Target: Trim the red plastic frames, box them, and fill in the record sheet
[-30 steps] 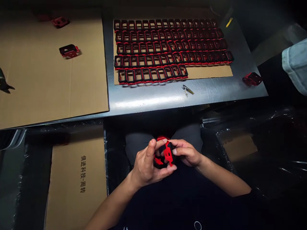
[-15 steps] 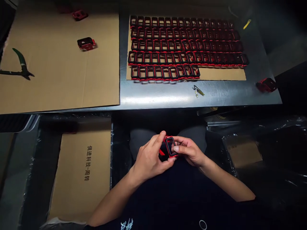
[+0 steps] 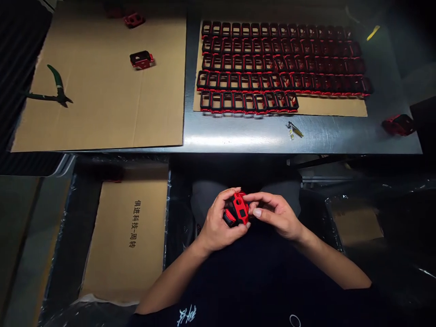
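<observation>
My left hand (image 3: 221, 222) is closed around a small red and black part (image 3: 241, 208) above my lap. The part's red side, with a round hole and a dark square opening, faces up. My right hand (image 3: 281, 217) is at the part's right side, with its index fingertip on the upper edge and the thumb bent inward. Whether the right fingers pinch anything is hidden. Rows of similar black and red frames (image 3: 238, 101) stand on cardboard on the metal table (image 3: 235, 136).
Green-handled cutters (image 3: 60, 96) and a red-black part (image 3: 142, 60) lie on the left cardboard (image 3: 98, 122). A small metal tool (image 3: 294, 130) is near the table's front edge. Another part (image 3: 399, 125) sits at the right end. A printed carton sheet (image 3: 119, 254) lies lower left.
The held part has been turned, so its red side now shows instead of the black-rimmed frame. My right hand has drawn slightly away from it. The whole view has shifted.
</observation>
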Available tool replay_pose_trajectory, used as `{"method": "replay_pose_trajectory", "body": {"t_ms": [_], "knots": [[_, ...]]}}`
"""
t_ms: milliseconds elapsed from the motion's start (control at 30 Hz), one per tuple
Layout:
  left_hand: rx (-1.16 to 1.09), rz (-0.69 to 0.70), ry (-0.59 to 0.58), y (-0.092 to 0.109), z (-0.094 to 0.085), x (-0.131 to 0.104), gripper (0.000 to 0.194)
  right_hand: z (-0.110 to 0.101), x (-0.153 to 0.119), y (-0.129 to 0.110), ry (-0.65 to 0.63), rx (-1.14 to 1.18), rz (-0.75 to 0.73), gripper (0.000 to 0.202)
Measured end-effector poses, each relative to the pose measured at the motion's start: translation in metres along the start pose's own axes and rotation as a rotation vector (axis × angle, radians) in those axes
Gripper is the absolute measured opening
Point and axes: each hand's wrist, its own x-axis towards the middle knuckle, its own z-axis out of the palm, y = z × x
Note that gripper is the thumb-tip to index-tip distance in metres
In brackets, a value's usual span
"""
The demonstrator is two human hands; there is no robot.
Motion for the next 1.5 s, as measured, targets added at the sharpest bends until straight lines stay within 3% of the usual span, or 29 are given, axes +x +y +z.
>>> {"method": "replay_pose_trajectory", "body": {"t_ms": [200,367,567,767,933,1133,1400,1433,1500], "knots": [[0.085,0.052,0.008,0.001,0.001,0.003,0.072,0.000,-0.002,0.003,0.043,-0.026,0.033,0.028],[-0.026,0.051,-0.009,-0.006,0.001,-0.001,0.082,0.003,-0.002,0.001,0.040,-0.044,0.032,0.026],[-0.595,-0.083,-0.120,-0.010,0.002,-0.004,0.073,0.005,-0.002,-0.001,0.057,-0.049,-0.045,0.026],[-0.886,-0.215,-0.159,-0.006,0.006,-0.001,0.072,0.004,-0.005,0.002,0.073,-0.060,-0.065,0.035],[-1.240,-0.407,-0.382,-0.009,0.007,0.002,0.074,0.003,-0.005,-0.008,0.166,-0.227,-0.160,0.024],[-1.248,-0.634,-0.545,-0.010,0.009,0.004,0.070,-0.001,-0.002,-0.023,0.157,-0.412,-0.016,0.026],[-1.221,-0.704,-0.670,-0.008,0.008,0.012,0.069,0.000,-0.001,-0.026,0.112,-0.610,0.070,0.014],[-1.164,-0.686,-0.649,-0.008,0.008,0.012,0.070,0.000,-0.001,-0.027,0.136,-0.657,0.064,0.013],[-0.963,-0.571,-0.493,-0.007,0.009,0.012,0.066,0.001,0.000,-0.027,0.225,-0.724,0.026,0.016]]}}
